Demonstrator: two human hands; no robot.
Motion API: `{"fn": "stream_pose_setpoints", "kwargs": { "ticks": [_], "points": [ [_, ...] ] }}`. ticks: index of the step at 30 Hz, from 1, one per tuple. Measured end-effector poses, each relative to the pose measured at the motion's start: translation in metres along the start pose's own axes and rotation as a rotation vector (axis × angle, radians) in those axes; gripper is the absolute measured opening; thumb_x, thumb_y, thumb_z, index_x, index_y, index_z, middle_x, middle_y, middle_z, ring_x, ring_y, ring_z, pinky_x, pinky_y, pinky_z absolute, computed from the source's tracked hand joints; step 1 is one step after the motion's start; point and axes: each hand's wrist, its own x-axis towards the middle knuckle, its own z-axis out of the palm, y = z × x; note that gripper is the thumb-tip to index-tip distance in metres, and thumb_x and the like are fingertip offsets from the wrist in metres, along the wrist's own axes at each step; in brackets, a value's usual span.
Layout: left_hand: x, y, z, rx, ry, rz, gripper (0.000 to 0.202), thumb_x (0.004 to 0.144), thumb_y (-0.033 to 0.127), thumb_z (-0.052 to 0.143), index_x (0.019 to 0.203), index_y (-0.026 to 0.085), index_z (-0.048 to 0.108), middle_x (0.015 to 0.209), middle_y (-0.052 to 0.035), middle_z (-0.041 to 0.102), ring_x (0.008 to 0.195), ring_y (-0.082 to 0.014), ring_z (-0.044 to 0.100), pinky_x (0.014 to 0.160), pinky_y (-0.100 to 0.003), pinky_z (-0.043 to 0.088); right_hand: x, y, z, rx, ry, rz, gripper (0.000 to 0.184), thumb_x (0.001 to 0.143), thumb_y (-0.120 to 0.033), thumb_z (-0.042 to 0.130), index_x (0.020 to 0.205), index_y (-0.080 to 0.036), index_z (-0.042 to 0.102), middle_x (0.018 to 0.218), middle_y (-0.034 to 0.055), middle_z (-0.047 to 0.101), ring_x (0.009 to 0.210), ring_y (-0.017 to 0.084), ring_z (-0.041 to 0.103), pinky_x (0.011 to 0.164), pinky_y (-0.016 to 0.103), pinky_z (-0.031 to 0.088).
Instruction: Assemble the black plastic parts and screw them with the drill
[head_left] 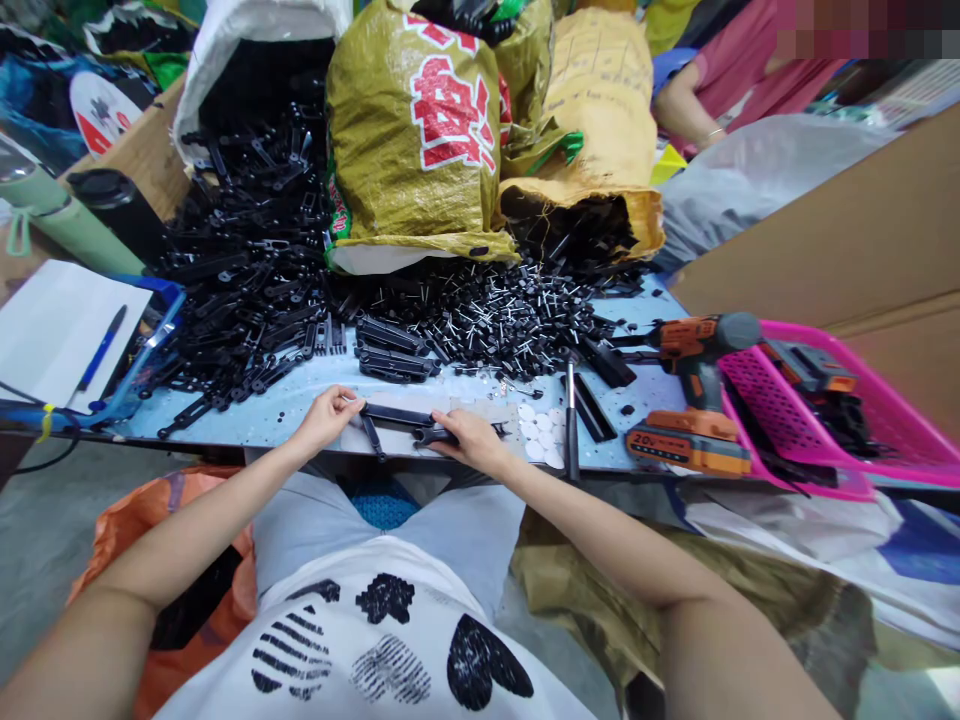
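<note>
Between my two hands lies a long black plastic bar [397, 414] at the table's front edge. My left hand [332, 415] pinches its left end, where a short black arm [371, 438] hangs down at an angle. My right hand [469, 438] grips the bar's right end, and a dark forked piece [431, 436] sits under its fingers. Just behind the bar is a stack of similar black bars [394, 350]. To the right of my right hand lie white round stickers [540, 435] and a hammer-like tool [571, 420] with a black handle.
Black plastic parts [255, 270] pile up at left, and pins with black heads [510, 315] at centre. An orange cordless drill [690, 390] stands beside a pink basket [885, 400]. A yellow woven sack [412, 140] rises behind. Another person's arm [686, 105] shows at back right.
</note>
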Motion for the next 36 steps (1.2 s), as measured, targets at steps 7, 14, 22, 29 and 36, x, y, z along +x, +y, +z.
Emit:
{"fn": "stream_pose_setpoints", "kwargs": {
  "ticks": [7,14,22,29,36],
  "points": [
    [-0.007,0.041,0.045,0.742,-0.141,0.662,0.039,0.086,0.044,0.050,0.115,0.017,0.052,0.118,-0.0149,0.057,0.114,-0.0295,0.047,0.096,-0.044,0.031,-0.003,-0.006,0.002,0.007,0.009,0.049,0.055,0.088,-0.049,0.050,0.131,-0.016,0.045,0.087,0.0080,0.058,0.077,0.019,0.054,0.069,0.030,0.045],
    [0.000,0.041,0.078,0.914,-0.318,0.689,0.046,0.079,0.047,0.061,0.110,0.014,0.052,0.101,-0.0125,0.059,0.097,-0.0292,0.051,0.081,-0.041,0.037,-0.004,-0.003,0.006,-0.024,-0.056,-0.057,0.048,0.092,-0.045,0.045,0.131,-0.018,0.046,0.086,0.0078,0.055,0.076,0.018,0.052,0.066,0.029,0.044],
    [-0.004,0.038,0.088,0.865,-0.152,0.535,0.049,0.078,0.047,0.062,0.113,0.015,0.052,0.103,-0.0124,0.059,0.099,-0.0298,0.050,0.080,-0.041,0.037,0.017,0.033,-0.008,-0.061,-0.188,-0.274,0.051,0.091,-0.051,0.042,0.132,-0.020,0.047,0.085,0.0054,0.055,0.076,0.016,0.052,0.063,0.025,0.042],
    [-0.004,0.042,0.085,0.866,-0.215,0.556,0.054,0.076,0.055,0.059,0.110,0.014,0.053,0.102,-0.0138,0.058,0.099,-0.0304,0.050,0.082,-0.042,0.037,0.020,0.039,-0.007,-0.119,-0.193,-0.385,0.049,0.094,-0.049,0.037,0.133,-0.020,0.047,0.080,0.0046,0.055,0.074,0.016,0.051,0.063,0.025,0.039],
    [-0.011,0.041,0.071,0.952,-0.302,0.652,0.064,0.084,0.054,0.049,0.128,0.007,0.042,0.119,-0.0189,0.054,0.107,-0.0307,0.048,0.088,-0.040,0.036,0.033,0.053,-0.022,-0.264,-0.210,-0.374,0.063,0.087,-0.066,0.033,0.118,-0.017,0.057,0.080,0.0066,0.058,0.068,0.015,0.050,0.056,0.025,0.031]
  ]
}}
